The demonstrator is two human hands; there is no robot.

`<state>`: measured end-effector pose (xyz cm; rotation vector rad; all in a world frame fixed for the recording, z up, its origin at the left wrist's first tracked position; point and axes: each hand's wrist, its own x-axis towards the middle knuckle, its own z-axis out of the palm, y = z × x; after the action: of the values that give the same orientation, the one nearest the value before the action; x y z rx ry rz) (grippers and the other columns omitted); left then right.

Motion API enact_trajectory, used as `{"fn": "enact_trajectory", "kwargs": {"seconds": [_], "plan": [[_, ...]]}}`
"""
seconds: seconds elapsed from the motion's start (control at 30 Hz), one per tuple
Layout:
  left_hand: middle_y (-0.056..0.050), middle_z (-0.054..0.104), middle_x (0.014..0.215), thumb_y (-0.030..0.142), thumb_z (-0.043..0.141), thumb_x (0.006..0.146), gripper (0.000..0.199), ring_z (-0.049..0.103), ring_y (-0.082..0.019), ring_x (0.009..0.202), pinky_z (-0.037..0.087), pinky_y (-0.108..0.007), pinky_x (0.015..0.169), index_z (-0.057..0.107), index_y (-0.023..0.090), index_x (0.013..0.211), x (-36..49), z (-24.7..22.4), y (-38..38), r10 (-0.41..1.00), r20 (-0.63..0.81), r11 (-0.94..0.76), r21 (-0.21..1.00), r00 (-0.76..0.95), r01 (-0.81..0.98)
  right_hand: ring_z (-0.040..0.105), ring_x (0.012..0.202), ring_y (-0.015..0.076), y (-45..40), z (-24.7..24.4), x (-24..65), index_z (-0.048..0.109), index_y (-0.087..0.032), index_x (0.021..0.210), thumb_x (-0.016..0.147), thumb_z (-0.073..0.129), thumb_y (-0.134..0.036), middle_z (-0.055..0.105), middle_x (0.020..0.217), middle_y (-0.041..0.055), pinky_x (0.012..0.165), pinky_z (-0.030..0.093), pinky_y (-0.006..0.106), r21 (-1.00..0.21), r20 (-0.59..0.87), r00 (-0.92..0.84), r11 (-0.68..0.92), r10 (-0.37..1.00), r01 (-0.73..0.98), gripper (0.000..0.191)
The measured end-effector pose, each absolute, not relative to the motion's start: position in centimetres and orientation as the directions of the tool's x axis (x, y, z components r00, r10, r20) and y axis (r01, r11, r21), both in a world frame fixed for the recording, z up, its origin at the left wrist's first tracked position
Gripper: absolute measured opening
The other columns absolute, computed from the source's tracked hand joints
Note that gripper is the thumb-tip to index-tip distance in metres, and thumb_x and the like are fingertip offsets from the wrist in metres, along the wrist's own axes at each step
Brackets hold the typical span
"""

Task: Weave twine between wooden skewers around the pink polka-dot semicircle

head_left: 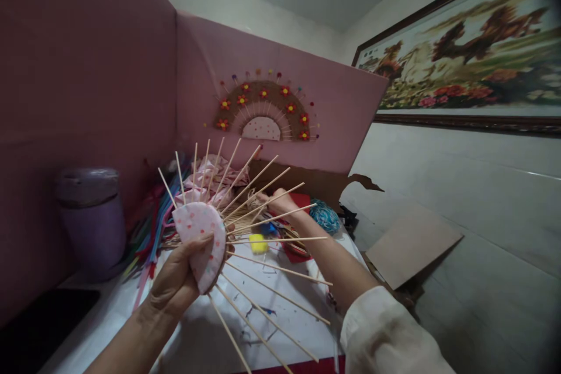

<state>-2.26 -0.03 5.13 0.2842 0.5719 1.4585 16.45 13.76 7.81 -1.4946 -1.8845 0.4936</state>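
Note:
My left hand (pixel 179 269) grips a half-round piece (pixel 199 225) covered in white fabric with red dots, thumb across its front. Thin wooden sticks (pixel 280 239) fan out from its curved edge. Stretched out over the far part of the table, my right hand (pixel 278 201) has its fingers bent by a tan, stringy thing, partly hidden behind the sticks. What those fingers hold is too small to make out. Beside that hand lie a ball of blue yarn (pixel 325 216) and something red. A small yellow object (pixel 258 243) is on the white table (pixel 245 286) below it.
A brown half-ring (pixel 263 92) with red flowers and pins is fixed to the pink board (pixel 342 111). Coloured strips (pixel 155 234) and crumpled pink fabric (pixel 210 172) lie at left, near a purple bin (pixel 92 228). A cardboard sheet (pixel 414 245) leans at right.

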Motion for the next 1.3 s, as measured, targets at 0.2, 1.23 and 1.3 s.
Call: {"fn": "enact_trajectory", "kwargs": {"seconds": [0.2,1.23,1.3], "plan": [[-0.006,0.070,0.066,-0.002,0.040,0.074,0.028,0.066,-0.019,0.058,0.057,-0.033,0.055,0.059,0.012,0.089,-2.8,5.4,-0.2,0.986,-0.167,0.083,0.457,0.007,-0.886,0.049,0.047,0.0092,15.0,12.7,21.4,0.064,-0.012,0.070,0.071,0.056,-0.046,0.056,0.050,-0.0002,0.046,0.036,0.020,-0.672,0.345,-0.009,0.254,0.939,0.695,0.035],[-0.004,0.070,0.067,-0.004,0.041,0.074,0.035,0.066,-0.016,0.057,0.057,-0.028,0.055,0.060,0.015,0.098,-2.0,4.7,0.5,0.976,-0.217,0.062,0.432,-0.036,-0.900,0.051,0.055,0.0099,4.2,19.3,23.8,0.062,-0.016,0.074,0.081,0.049,-0.029,0.058,0.061,0.0004,0.054,0.041,0.024,-0.244,0.761,-0.296,0.677,0.578,0.694,0.020],[-0.005,0.070,0.066,-0.004,0.041,0.075,0.034,0.066,-0.016,0.056,0.057,-0.028,0.054,0.060,0.014,0.097,-2.1,4.8,0.4,0.975,-0.220,0.066,0.436,-0.036,-0.898,0.047,0.042,0.0073,2.9,16.9,24.5,0.065,-0.017,0.067,0.070,0.060,-0.025,0.058,0.052,-0.0026,0.042,0.037,0.020,-0.429,0.199,-0.646,0.658,0.737,0.619,0.010]]}}
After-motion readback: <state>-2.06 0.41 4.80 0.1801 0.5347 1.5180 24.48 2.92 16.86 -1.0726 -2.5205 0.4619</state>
